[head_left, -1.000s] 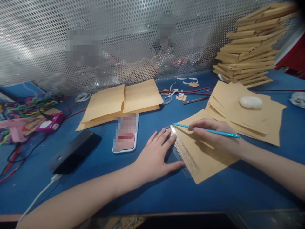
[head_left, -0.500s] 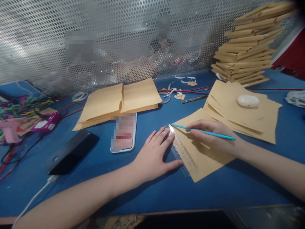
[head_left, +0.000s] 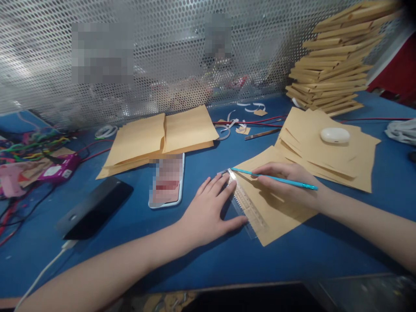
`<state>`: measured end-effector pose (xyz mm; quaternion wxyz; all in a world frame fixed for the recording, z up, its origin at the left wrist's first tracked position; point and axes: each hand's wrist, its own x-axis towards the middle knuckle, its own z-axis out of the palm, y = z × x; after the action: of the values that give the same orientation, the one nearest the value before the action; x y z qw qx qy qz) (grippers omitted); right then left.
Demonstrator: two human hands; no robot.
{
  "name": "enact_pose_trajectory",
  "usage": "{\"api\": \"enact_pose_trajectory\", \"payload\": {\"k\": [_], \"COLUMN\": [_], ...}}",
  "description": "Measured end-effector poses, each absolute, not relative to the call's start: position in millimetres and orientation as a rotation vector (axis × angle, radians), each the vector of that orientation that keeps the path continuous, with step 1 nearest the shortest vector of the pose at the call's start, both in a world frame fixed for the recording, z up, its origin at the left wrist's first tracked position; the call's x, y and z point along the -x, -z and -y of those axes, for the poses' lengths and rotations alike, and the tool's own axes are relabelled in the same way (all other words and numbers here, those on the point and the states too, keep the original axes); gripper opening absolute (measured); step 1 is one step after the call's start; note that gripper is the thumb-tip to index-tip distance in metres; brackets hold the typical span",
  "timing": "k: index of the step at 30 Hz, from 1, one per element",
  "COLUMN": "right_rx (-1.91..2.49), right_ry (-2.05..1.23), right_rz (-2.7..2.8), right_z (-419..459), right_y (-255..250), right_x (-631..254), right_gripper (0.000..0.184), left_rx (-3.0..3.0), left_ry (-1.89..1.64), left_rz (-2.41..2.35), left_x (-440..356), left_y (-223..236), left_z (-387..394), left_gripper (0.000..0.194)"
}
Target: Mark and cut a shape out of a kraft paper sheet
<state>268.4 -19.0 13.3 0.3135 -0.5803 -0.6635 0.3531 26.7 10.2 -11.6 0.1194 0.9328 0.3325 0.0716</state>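
A clear plastic ruler (head_left: 248, 206) lies along the left edge of a brown paper sheet (head_left: 286, 221). My left hand (head_left: 211, 203) rests flat over the ruler, fingers spread, with fingertips near its far end and the thumb on its lower part. Between the fingers of my right hand (head_left: 286, 182) is a slim blue pencil (head_left: 276, 178) with a shiny back end. The pencil's tip points left and meets the ruler's far end, close to the sheet's far left corner. Part of the ruler is hidden under my left hand.
A phone (head_left: 167, 182) and a black power bank (head_left: 97, 208) with a white cable lie left. Brown envelopes (head_left: 188, 128) sit behind. At right, a white case (head_left: 335, 135) rests on brown sheets (head_left: 360, 169), before a tall envelope stack (head_left: 331, 69). A perforated metal screen (head_left: 169, 47) stands behind.
The whole view has shifted slightly. Both hands, the ruler, the pencil and the sheet keep the same places relative to each other.
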Motion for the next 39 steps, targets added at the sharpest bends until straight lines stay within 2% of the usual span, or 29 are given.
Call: {"api": "enact_pose_trajectory", "payload": {"k": [27,33,39], "right_rx": [1.513,1.497,1.551], "right_ry": [-1.055,-1.092,-1.034], "right_rz": [1.663,1.618,1.661], "right_z": [20.4,20.9,19.0], "right_y": [-16.5,-17.0,-18.6], "right_x": [-266.8,-264.4,-269.5], "right_gripper": [0.03,0.024,0.03], "left_rx": [-2.707,-2.695,-2.685], "left_ry": [-0.22,-0.245,-0.234], "left_rz": [-0.982,-0.969,-0.964], "left_x": [-27.5,-26.9,-26.8], "left_y": [12.7,13.1,12.6], "left_z": [-8.9,-8.9,-8.7], "left_gripper": [0.083,0.083,0.082]}}
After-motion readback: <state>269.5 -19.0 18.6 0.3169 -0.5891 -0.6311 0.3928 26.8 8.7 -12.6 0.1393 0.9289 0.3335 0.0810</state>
